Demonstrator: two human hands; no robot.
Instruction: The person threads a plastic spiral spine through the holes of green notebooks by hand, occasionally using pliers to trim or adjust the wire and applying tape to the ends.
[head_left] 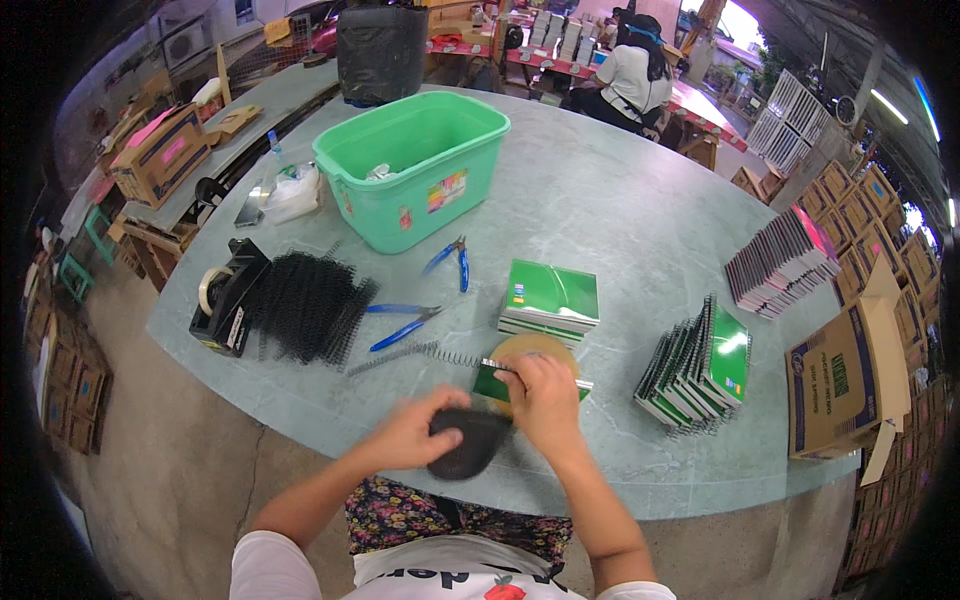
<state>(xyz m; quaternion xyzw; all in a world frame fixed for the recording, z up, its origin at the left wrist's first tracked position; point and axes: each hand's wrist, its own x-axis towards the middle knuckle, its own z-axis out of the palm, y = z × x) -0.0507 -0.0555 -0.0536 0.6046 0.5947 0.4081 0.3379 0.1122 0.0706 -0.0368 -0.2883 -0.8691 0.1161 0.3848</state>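
At the near edge of the grey-green table (620, 230), the left hand (410, 435) curls its fingers around a dark rounded object (468, 447), blurred so its kind cannot be told; the hand is closed on it from the left and top. The right hand (545, 400) lies just to the right, fingers bent and pinched on the end of a metal spiral binding wire (440, 355) that stretches away to the left across the table. Under the right hand sits a green notebook (490, 385) with a tan disc (535, 350) resting on it; whether the hand presses the notebook cannot be told.

Just beyond, a small stack of green notebooks (550, 298) lies flat. To the right, a leaning row of spiral-bound green notebooks (700, 370) stands on edge. To the left lies a heap of black binding coils (305, 305), with a tape dispenser (225, 295) at its far-left side. Two blue-handled pliers (405, 322) (455, 262) lie between the coils and the stack. Farther off stands a green plastic tub (415, 165)
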